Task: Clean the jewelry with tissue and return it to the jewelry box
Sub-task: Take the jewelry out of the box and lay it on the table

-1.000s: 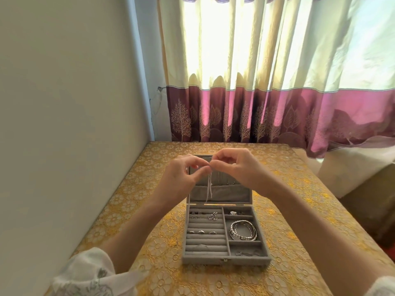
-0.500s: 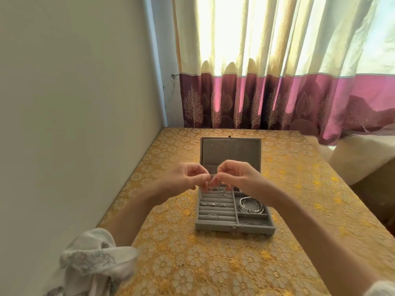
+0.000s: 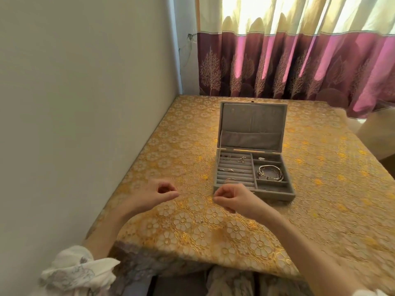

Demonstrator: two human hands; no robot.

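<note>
Two hands held apart over the table, near an open box.

The left hand (image 3: pixel 159 194) and right hand (image 3: pixel 232 196) have fingers curled, thumb to fingertip; whether they pinch anything cannot be told. The grey box (image 3: pixel 254 189) sits just beyond the right hand, a bracelet (image 3: pixel 270 173) inside it.

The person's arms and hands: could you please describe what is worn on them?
Both forearms are bare. The left sleeve is white fabric with a faint grey print, bunched up near the elbow. Only a white sliver of the right sleeve shows. No rings or watch are visible.
</note>
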